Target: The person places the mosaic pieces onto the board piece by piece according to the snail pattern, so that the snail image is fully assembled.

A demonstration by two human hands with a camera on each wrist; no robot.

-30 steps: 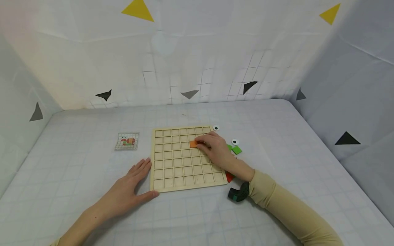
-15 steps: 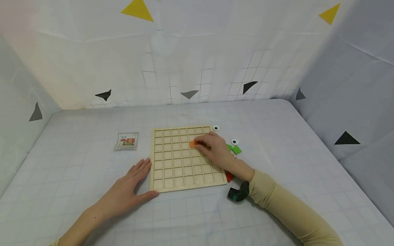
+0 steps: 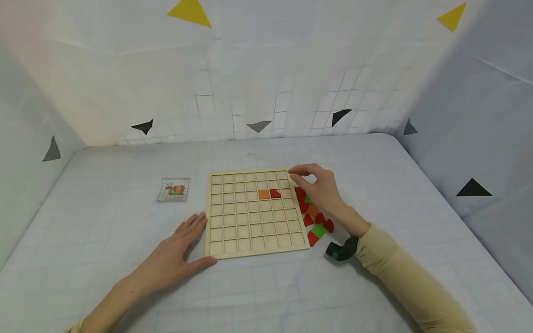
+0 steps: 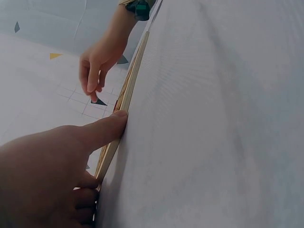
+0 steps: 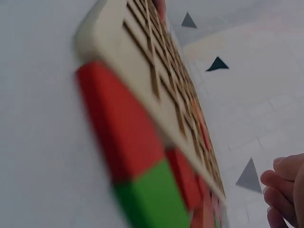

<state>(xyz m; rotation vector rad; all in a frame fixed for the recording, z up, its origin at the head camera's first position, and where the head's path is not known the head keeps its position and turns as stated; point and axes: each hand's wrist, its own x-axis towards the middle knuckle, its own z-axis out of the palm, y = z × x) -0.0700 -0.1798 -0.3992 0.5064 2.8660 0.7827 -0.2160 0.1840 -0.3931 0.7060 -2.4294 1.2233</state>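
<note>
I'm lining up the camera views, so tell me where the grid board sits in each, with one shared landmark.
Head: grid board near the centre, lying flat.
Left wrist: grid board left of centre, a thin slanting strip seen nearly edge-on.
Right wrist: grid board slanting from upper left to lower right, partly blurred.
Shared landmark: right hand, at right of centre, upper left and lower right respectively.
</note>
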